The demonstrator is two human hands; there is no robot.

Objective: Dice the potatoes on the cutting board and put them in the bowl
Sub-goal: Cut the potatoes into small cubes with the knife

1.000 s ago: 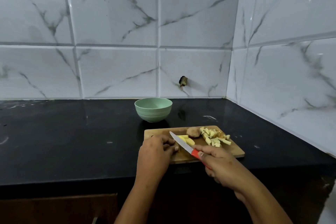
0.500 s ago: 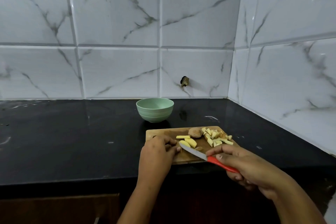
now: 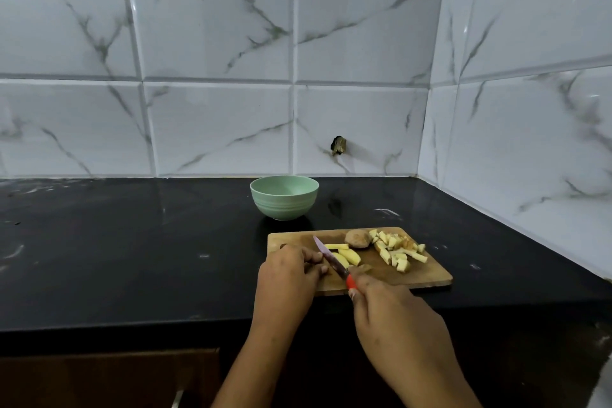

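**Hands and knife at the board**

The right hand [image 3: 390, 318] grips the red handle of a knife [image 3: 331, 258]. The blade points up and to the left, over the board [image 3: 427, 276]. Its tip is just past the left hand's fingers.

The left hand [image 3: 288, 275] rests on the left end of the board with its fingers curled down. The fingertips are right beside the blade. I cannot tell if they hold a bit of potato, because the hand hides what is under it.

Just right of the blade lie a few pale potato strips [image 3: 346, 255]. Behind them sits a round brown potato chunk [image 3: 358, 238] with its skin on. To the right of that is a pile of potato dice [image 3: 397, 250], all on the board.

The green bowl [image 3: 284, 197] stands behind the board, a little to the left, not touching it. No potato shows inside it.

Board and bowl are on a black counter [image 3: 132, 242]. White marble tiles [image 3: 215, 43] cover the walls, and one tile has a small dark hole [image 3: 338, 145].
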